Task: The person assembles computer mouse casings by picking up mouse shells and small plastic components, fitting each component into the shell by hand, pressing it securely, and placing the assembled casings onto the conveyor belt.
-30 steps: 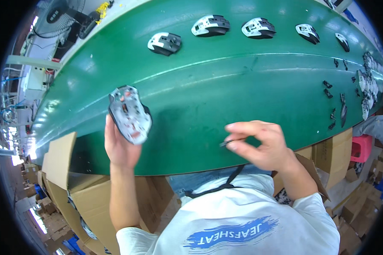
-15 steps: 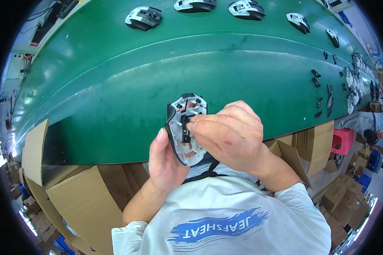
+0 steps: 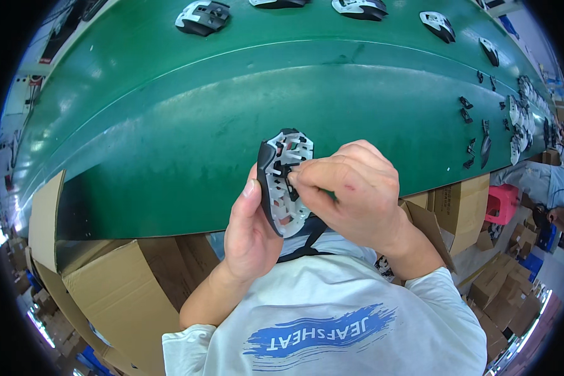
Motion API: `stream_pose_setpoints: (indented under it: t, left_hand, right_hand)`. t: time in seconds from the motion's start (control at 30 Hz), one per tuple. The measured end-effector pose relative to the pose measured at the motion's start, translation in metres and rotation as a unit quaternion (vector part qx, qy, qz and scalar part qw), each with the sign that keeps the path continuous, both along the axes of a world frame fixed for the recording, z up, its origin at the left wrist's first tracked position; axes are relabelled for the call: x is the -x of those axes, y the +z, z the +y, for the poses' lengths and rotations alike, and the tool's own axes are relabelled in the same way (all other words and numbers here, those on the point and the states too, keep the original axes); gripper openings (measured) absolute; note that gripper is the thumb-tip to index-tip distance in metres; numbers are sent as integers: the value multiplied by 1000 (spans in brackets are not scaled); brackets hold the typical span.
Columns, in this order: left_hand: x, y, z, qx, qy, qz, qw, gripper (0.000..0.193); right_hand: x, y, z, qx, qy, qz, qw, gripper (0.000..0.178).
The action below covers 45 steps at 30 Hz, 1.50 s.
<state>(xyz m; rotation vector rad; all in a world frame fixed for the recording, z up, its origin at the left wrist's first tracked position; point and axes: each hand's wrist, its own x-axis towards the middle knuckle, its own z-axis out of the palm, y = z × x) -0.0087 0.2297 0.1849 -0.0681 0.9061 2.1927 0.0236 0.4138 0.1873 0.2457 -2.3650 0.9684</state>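
Note:
My left hand (image 3: 250, 235) grips a computer mouse shell (image 3: 284, 216) by its dark outer side, the pale ribbed inside turned up toward me. Inside the shell sits a small black plastic part (image 3: 289, 182), tilted across the ribs. Thumb and forefinger of my right hand (image 3: 354, 188) pinch that part at its upper right end; the fingertips cover some of it. The shell is held over the front edge of the green bench (image 3: 169, 156).
Along the back stand several grey-and-black mouse shells (image 3: 203, 17). Small black parts (image 3: 467, 116) and more shells (image 3: 517, 138) lie at the right. Open cardboard boxes (image 3: 119, 288) flank me below the bench. A pink stool (image 3: 501, 203) and another person's sleeve (image 3: 526, 182) are farther right.
The mouse shell and both hands have moved slightly right and the shell has tilted more onto its side. The black part now lies at a different slant in the shell.

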Motion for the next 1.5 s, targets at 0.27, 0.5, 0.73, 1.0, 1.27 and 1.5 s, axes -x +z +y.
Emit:
stream_pose_setpoints:
  t: [0.27,0.5,0.73,1.0,1.27,1.5]
  left_hand:
    - [-6,1,5,20,2,-38,999,53]
    - [-9,-12,2,17,12,-100,995,54]
    - [-6,-15,-4,-80,-1,-86,993,61]
    - [-4,-15,-5,-97,7,-83,992,63]
    - [-11,-19,0,47,6,30,998,71]
    - [-14,-24,8,46,72,61,994,59]
  right_hand:
    - [-4,-14,-6,39,-4,20,999,22]
    - [-8,-1,4,-13,5,-71,997,27]
    - [-11,-2,8,-17,30,-36,999,31]
    - [-28,8,8,-59,41,-52,996,41]
    - [-45,19,-10,-95,63,-185,976,44]
    - [-34,4,-4,-32,135,-211,967,41]
